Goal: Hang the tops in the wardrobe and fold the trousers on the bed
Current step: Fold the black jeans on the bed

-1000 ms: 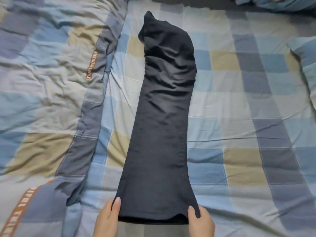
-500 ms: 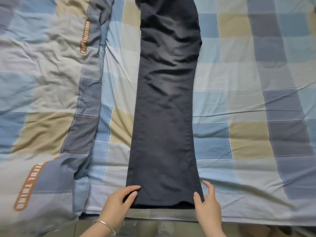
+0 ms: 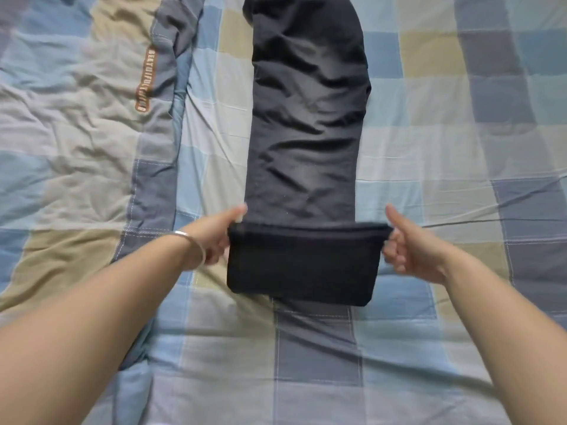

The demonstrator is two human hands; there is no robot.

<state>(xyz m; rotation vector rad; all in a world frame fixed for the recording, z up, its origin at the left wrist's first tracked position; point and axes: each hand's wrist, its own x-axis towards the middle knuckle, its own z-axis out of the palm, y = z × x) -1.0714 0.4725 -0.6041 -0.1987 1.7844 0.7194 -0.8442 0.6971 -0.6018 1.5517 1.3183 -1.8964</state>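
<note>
The black trousers (image 3: 303,124) lie lengthwise down the middle of the bed (image 3: 445,142), a long dark strip of soft, matte cloth, creased and rumpled in its far half and smoother toward me. Its near end is turned up and over into a flat, roughly rectangular flap whose hem runs straight across between my two hands. My left hand (image 3: 214,237) pinches the left corner of that hem, thumb stretched out on top and pointing away from me, the other fingers curled underneath against the cloth; a thin silver bangle (image 3: 191,240) circles that wrist. My right hand (image 3: 411,243) grips the right corner the same way, thumb raised and pressed along the edge, the remaining fingers folded in tight below it. Both hands are a little blurred, so I cannot tell exactly how much cloth each holds. The sheet under the trousers is a smooth cotton check in pale blue, grey-blue, beige and white squares. To the left lies a crumpled quilt (image 3: 76,142) in the same colours, puffy and wrinkled, with a brown lettered strip (image 3: 146,82) sewn along its edge.
</note>
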